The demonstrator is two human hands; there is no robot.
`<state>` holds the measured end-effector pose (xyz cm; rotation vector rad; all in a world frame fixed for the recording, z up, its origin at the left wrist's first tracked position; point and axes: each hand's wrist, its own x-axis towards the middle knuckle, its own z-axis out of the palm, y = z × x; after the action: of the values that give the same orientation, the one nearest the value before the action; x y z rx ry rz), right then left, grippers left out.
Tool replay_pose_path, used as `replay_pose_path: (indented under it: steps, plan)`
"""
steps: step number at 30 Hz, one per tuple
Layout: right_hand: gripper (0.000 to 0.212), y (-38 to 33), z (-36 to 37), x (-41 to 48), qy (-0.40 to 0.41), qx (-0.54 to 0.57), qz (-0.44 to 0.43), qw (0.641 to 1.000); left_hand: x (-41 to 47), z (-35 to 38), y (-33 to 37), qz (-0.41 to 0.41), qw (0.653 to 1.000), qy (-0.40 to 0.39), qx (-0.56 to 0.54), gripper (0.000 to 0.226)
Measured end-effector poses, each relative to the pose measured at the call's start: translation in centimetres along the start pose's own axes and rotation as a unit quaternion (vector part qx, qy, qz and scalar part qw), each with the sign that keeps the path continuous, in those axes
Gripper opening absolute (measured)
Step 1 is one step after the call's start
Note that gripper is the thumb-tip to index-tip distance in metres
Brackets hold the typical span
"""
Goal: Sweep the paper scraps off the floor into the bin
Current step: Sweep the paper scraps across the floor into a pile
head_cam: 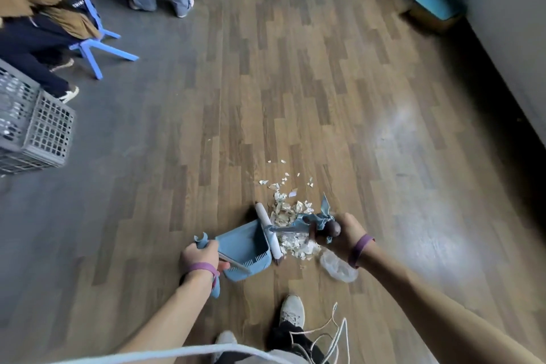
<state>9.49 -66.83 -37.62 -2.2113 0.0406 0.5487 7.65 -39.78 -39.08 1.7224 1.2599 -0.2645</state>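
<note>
Wood-plank floor (pixel 295 97) carries light, flimsy scraps (pixel 291 216) piled beside the dustpan (pixel 245 245); left hand (pixel 199 255) grips its handle, right hand (pixel 339 235) closes on the broom (pixel 271 230), so gentle strokes seem wise

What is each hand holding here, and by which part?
Left hand grips the blue dustpan by its long handle's top end. Right hand grips the broom by its handle's top end.

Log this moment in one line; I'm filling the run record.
left hand: holds dustpan handle | right hand: grips broom handle | paper scraps: piled beside broom, on floor | stage: sweeping
</note>
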Motion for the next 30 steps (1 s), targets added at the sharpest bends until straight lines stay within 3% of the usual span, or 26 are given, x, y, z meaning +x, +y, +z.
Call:
replay_pose_path:
  steps: [4, 8, 13, 15, 19, 25, 30]
  plan:
    - [0.033, -3.6, -0.2, 3.4, 0.014, 0.052, -0.027, 0.998, 1.5, -2.1, 3.8, 0.014, 0.999, 0.022, -0.023, 0.014]
    - [0.018, -7.0, 1.4, 7.9, 0.038, 0.081, -0.040, 0.995, 4.8, -3.9, 7.7, 0.045, 0.998, 0.029, -0.022, 0.011]
    - [0.028, -11.5, 4.9, 14.6, 0.077, 0.152, -0.027, 0.985, 11.7, -5.4, 12.7, 0.087, 0.996, 0.009, -0.006, 0.008]
    - [0.026, -13.5, 6.2, 17.6, 0.084, 0.175, -0.020, 0.981, 15.3, -5.8, 15.1, 0.093, 0.996, -0.007, 0.001, 0.009]
    - [0.045, -17.5, 9.1, 25.0, 0.111, 0.193, 0.008, 0.975, 22.8, -6.1, 21.1, 0.096, 0.993, -0.062, 0.002, 0.018]
    - [0.040, -21.1, 11.9, 34.6, 0.138, 0.215, 0.076, 0.964, 31.2, -5.3, 28.8, 0.077, 0.983, -0.158, 0.044, 0.018]
    - [0.037, -20.9, 12.3, 36.9, 0.162, 0.221, 0.115, 0.955, 35.3, -3.4, 31.6, 0.055, 0.970, -0.212, 0.106, 0.014]
